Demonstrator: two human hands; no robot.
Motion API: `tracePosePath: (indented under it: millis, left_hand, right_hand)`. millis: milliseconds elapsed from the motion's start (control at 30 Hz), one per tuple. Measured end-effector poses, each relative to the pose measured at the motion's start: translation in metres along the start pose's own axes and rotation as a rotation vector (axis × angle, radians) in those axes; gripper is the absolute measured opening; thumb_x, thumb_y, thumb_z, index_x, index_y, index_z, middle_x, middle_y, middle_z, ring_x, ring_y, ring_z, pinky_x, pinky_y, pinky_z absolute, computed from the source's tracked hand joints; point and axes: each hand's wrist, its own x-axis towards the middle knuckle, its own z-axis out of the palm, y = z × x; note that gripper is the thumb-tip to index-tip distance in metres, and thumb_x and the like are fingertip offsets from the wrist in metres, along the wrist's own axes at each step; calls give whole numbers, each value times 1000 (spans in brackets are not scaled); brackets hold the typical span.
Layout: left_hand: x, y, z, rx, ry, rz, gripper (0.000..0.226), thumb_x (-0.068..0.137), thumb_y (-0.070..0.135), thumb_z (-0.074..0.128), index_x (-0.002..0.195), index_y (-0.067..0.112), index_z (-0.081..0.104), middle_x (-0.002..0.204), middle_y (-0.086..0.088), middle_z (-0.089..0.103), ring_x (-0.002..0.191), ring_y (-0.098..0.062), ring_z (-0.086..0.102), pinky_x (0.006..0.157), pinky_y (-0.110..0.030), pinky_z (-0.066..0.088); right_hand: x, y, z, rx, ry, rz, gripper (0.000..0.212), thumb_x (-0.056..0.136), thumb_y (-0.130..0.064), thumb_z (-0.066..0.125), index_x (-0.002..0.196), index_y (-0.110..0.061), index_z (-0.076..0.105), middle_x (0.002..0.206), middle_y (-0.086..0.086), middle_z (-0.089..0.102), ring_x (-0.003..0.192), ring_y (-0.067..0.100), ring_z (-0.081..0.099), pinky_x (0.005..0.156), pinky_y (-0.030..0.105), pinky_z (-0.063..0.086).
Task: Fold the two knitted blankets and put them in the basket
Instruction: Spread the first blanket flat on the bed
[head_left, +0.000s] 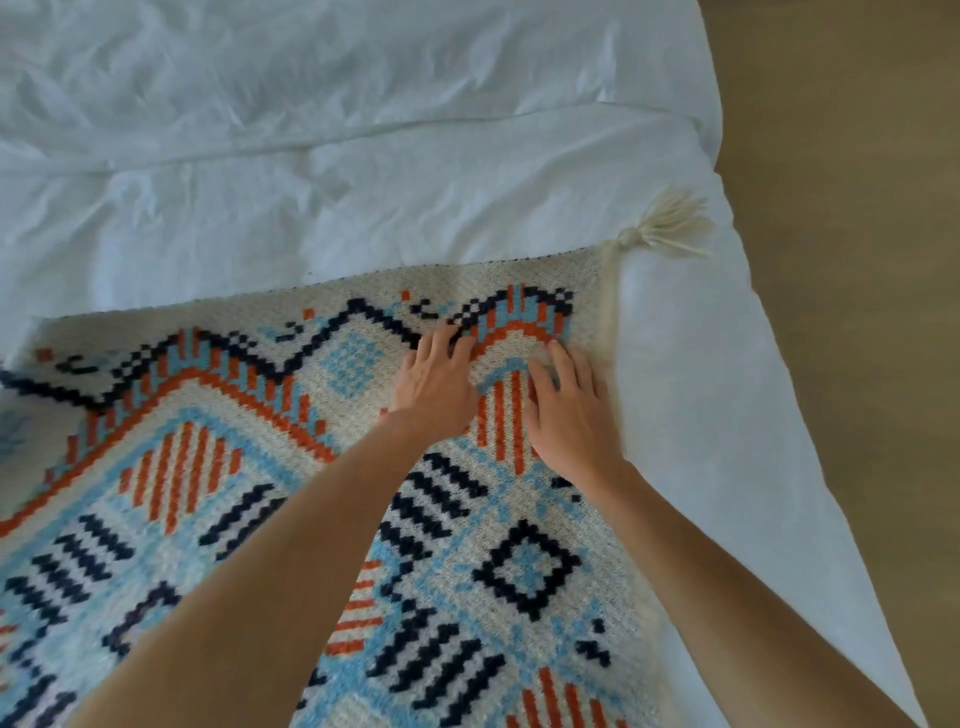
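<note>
A knitted blanket (218, 467) with a cream ground and orange, light-blue and navy geometric patterns lies spread on the bed. A cream tassel (660, 223) sticks out from its far right corner. My left hand (434, 376) rests flat on the blanket near that corner, fingers stretched forward. My right hand (569, 410) lies flat beside it, a little nearer the blanket's right edge, fingers spread on the knit. Neither hand holds anything. No second blanket and no basket are in view.
A rumpled white sheet (311, 156) covers the bed beyond and to the right of the blanket. The bed's right edge runs diagonally, with a wooden floor (857, 208) past it.
</note>
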Motion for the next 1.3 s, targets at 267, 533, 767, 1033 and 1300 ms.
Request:
tracePosePath:
  millis: [267,533,767,1033,1300]
  left_hand:
    - [-118,-39,-11,-224,-55,-196,33,92,11,43,125,12,48,131,-7,41,122,-22,36,98,-34,38]
    - [-253,-144,-19,-295,-197,-443,25,96,17,38,116,14,53,119,-3,47,103,-19,49,82,-29,45]
    - [-326,-252,-39,-309,-181,-530,18,95,16,37,106,15,51,97,-2,57,78,-17,53,66,-30,45]
    - [-367,-398,-74,-425,-157,-407,21,97,20,36,95,10,54,86,-9,61,69,-21,53,63,-34,45]
    - [-373,-542,-85,-467,-51,-434,19,92,14,38,104,18,51,99,-2,57,75,-15,50,65,-29,40]
  right_hand:
    - [-54,-56,0,112,27,-15,30,91,-16,47,114,-2,58,122,14,54,120,32,47,108,46,29]
    - [-93,-139,4,110,-136,-107,31,96,-21,40,123,-10,52,123,5,53,115,20,46,92,30,44]
    - [-108,-254,20,77,-177,-136,29,97,-21,40,122,-11,52,118,2,55,113,18,48,84,26,47]
    - [-104,-436,46,104,-136,-117,20,95,-16,45,108,-9,57,103,4,61,95,17,54,74,26,46]
    - [-53,-575,58,108,-126,-150,22,96,-19,42,111,-11,57,103,2,58,91,18,55,70,28,47]
